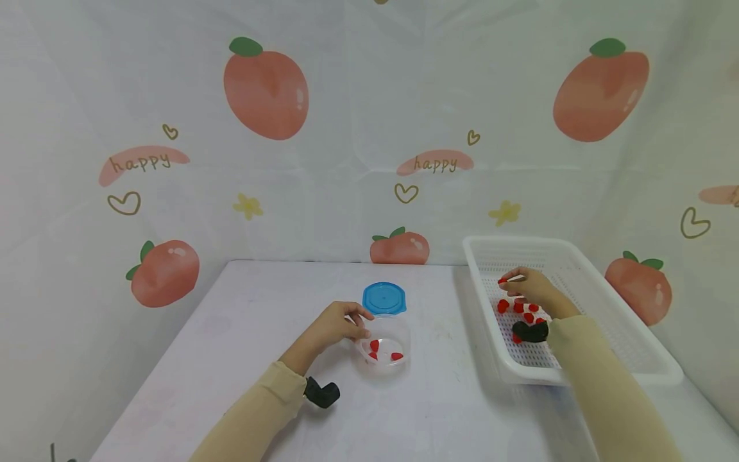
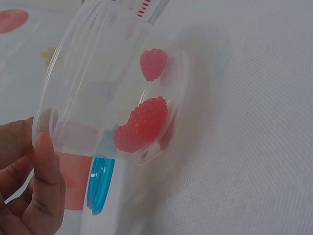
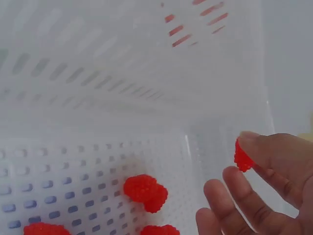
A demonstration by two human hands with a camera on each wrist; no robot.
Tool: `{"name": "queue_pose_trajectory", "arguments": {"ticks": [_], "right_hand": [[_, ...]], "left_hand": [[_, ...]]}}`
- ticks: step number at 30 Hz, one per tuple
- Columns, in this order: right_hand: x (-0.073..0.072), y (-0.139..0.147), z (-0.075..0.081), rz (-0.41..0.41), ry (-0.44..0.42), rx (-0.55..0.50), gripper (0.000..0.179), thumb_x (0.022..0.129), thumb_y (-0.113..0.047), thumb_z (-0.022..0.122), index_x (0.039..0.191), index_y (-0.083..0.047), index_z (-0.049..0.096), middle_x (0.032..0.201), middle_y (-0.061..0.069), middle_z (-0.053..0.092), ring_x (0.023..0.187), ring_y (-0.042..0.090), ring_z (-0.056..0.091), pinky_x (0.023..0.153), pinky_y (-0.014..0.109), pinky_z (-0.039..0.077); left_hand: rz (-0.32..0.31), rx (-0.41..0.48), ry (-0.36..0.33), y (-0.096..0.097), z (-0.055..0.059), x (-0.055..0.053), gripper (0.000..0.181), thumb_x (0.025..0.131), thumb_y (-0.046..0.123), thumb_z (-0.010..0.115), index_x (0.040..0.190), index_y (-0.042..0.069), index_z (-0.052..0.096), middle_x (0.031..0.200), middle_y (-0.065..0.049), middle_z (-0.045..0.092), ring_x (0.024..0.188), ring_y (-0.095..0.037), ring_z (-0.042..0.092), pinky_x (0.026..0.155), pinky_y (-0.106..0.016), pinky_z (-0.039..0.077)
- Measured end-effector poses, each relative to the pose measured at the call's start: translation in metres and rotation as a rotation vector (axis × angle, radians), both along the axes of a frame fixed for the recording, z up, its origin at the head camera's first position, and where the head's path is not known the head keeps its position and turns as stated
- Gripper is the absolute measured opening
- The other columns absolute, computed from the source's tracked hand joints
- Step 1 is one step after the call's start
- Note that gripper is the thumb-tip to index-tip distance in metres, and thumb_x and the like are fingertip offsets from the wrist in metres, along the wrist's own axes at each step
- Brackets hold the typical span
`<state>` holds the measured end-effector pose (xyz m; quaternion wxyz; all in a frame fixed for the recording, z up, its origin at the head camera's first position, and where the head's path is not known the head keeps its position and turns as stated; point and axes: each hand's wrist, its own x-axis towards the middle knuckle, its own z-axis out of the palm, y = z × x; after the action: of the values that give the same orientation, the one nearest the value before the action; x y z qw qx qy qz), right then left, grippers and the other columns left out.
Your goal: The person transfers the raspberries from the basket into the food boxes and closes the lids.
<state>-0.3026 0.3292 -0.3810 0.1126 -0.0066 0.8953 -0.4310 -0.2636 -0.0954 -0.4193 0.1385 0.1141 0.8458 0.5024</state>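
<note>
My left hand [image 1: 340,322] pinches the rim of a clear plastic tub [image 1: 404,333] that stands on the table. Three red raspberries [image 2: 152,117] lie at the bottom of the tub. Over the white basket [image 1: 487,314], my right hand [image 1: 531,287] holds a single raspberry [image 3: 242,155] between thumb and finger, its other fingers spread below. Several more raspberries [image 1: 528,317] are scattered on the basket's perforated floor. Part of the held raspberry is hidden behind the thumb.
A blue lid [image 1: 384,298] lies on the white table [image 1: 277,295] just behind the tub. The basket's tall side walls stand at the table's right. A patterned curtain [image 1: 346,128] hangs behind the table.
</note>
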Motion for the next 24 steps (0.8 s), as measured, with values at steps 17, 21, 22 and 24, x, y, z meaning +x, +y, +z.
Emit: {"name": "queue_pose_trajectory", "arguments": {"ticks": [17, 21, 22, 24], "right_hand": [[0.010, -0.016, 0.024, -0.023, 0.197, -0.159, 0.053, 0.100, -0.032, 0.052, 0.133, 0.008, 0.039, 0.131, 0.031, 0.049, 0.084, -0.006, 0.059, 0.080, 0.017, 0.053], [0.015, -0.024, 0.032, -0.044, 0.231, -0.226, 0.055, 0.099, -0.034, 0.053, 0.134, 0.005, 0.038, 0.115, 0.006, 0.059, 0.084, -0.005, 0.060, 0.080, 0.016, 0.053], [0.016, -0.026, 0.034, -0.050, 0.241, -0.248, 0.055, 0.099, -0.034, 0.054, 0.134, 0.005, 0.038, 0.111, -0.001, 0.059, 0.085, -0.005, 0.061, 0.080, 0.015, 0.053], [0.019, -0.031, 0.039, -0.052, 0.262, -0.293, 0.053, 0.098, -0.033, 0.055, 0.133, 0.003, 0.039, 0.104, -0.011, 0.056, 0.087, -0.003, 0.062, 0.080, 0.015, 0.053]], "left_hand": [[-0.003, 0.004, 0.005, 0.001, 0.002, 0.002, 0.031, 0.079, 0.007, 0.077, 0.109, 0.001, 0.069, 0.081, -0.005, 0.056, 0.067, -0.017, 0.057, 0.066, -0.027, 0.054], [0.007, -0.003, -0.003, 0.001, 0.002, 0.001, 0.031, 0.080, 0.008, 0.078, 0.109, 0.002, 0.069, 0.081, -0.005, 0.056, 0.068, -0.017, 0.058, 0.065, -0.025, 0.054], [0.008, -0.006, -0.002, 0.001, 0.001, 0.001, 0.031, 0.080, 0.009, 0.078, 0.109, 0.003, 0.069, 0.082, -0.006, 0.057, 0.068, -0.017, 0.058, 0.065, -0.025, 0.054], [0.009, -0.008, -0.001, 0.001, 0.001, 0.001, 0.030, 0.080, 0.009, 0.078, 0.109, 0.003, 0.069, 0.082, -0.006, 0.057, 0.069, -0.017, 0.058, 0.065, -0.025, 0.054]]}}
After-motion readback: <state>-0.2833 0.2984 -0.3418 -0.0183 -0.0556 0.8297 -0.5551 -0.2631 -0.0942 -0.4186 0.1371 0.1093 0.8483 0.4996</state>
